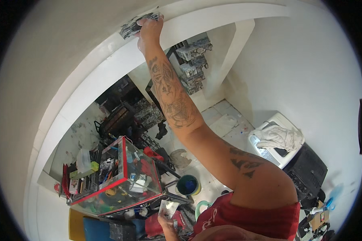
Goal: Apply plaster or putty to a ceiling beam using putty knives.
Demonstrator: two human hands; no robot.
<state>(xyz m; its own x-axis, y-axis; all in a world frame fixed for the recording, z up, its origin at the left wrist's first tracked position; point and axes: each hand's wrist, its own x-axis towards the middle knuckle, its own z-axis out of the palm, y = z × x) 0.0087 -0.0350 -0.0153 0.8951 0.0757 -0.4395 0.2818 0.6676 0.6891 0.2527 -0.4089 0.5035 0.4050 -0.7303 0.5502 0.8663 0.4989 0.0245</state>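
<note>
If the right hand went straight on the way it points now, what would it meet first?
Most likely the wall above the arch. The right hand holds a smeared flat tool, so that would lead; depth is unclear, and it may already be touching.

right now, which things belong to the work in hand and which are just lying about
Seemingly in use:
- dark-streaked flat piece, in the right hand
- pale flat piece, in the left hand

Seemingly lying about:
- red-edged glass tank
- bucket
- cloth on white appliance
</note>
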